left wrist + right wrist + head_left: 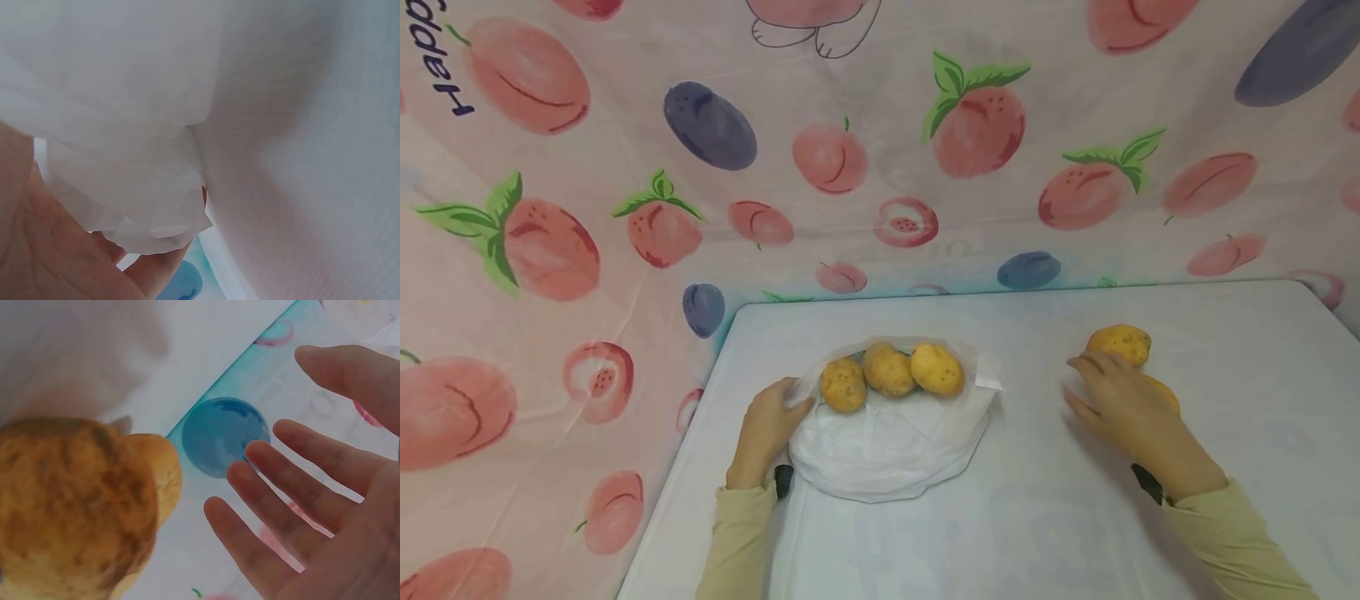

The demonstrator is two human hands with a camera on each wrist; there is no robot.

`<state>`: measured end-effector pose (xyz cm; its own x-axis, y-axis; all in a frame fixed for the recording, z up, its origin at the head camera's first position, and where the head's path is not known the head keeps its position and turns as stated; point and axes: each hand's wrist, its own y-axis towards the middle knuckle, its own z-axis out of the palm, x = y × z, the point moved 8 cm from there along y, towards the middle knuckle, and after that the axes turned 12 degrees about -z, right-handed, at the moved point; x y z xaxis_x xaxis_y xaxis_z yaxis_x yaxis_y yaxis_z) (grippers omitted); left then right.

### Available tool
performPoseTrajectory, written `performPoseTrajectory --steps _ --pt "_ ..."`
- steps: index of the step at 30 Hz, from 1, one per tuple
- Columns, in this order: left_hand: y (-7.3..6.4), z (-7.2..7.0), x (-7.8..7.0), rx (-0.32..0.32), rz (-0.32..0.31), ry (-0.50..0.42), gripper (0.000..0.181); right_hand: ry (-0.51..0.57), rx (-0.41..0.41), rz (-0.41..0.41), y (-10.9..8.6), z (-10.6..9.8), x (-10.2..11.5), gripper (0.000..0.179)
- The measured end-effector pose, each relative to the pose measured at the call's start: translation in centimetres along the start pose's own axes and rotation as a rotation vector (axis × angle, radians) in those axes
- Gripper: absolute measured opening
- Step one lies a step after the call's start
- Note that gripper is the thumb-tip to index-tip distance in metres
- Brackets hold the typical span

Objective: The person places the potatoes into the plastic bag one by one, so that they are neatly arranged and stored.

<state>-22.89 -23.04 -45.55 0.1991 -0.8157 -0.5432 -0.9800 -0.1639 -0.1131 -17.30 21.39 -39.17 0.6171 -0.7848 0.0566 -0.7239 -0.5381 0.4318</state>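
A: Start with the left hand (767, 427). What has it got?

B: The near end of its reach is a white bag (880, 458): it grips the bag's left side, fingers curled behind the thin sheet, as the left wrist view shows.

A: And the right hand (1126, 408)?

B: Spread, with its fingers apart and slightly bent. From the head it overlaps the potatoes there, but the right wrist view shows a gap between fingertips and potatoes.

A: Which potatoes?

B: A farther potato (1122, 342), just past the fingers, and a nearer potato (1167, 395), partly hidden by the hand. Both lie toward the far right corner of the white table (1000, 542).

A: Where is the bag, then?

B: On the left half of the table, its rim toward the far edge. Three potatoes (889, 372) sit side by side at its mouth, the rim rising behind them. How much else it holds, I can't tell.

A: What's around the arms?

B: Pale rolled sleeves (739, 533), with a small dark object (783, 481) beside the left wrist and another dark piece (1147, 483) at the right one.

A: Past the table?

B: A pink cloth (880, 75) beyond the far and left edges, printed with peaches and blue plums.
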Motion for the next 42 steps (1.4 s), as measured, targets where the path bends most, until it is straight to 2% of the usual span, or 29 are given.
performPoseTrajectory --steps 6,14,20,27,36,42 --pt "-0.1 0.0 0.0 0.002 0.002 -0.008 0.054 -0.01 -0.006 0.006 -0.8 0.1 -0.7 0.048" --pt "-0.1 0.0 0.0 0.009 -0.002 -0.023 0.054 -0.035 0.14 0.097 -1.9 0.7 -2.1 0.06" --pt "-0.1 0.0 0.0 0.002 0.005 -0.018 0.053 -0.033 0.159 0.127 -2.6 0.7 -2.9 0.062" --pt "0.0 -0.1 0.0 -0.009 0.012 -0.009 0.053 -0.033 0.224 0.173 -3.5 1.1 -3.8 0.063" --pt "0.1 0.0 0.1 -0.003 0.007 -0.002 0.053 -0.055 0.212 0.17 -4.2 1.0 -4.2 0.065" --pt "0.0 0.0 0.0 -0.006 0.011 -0.004 0.053 -0.033 0.22 0.194 -4.5 1.1 -4.6 0.063"
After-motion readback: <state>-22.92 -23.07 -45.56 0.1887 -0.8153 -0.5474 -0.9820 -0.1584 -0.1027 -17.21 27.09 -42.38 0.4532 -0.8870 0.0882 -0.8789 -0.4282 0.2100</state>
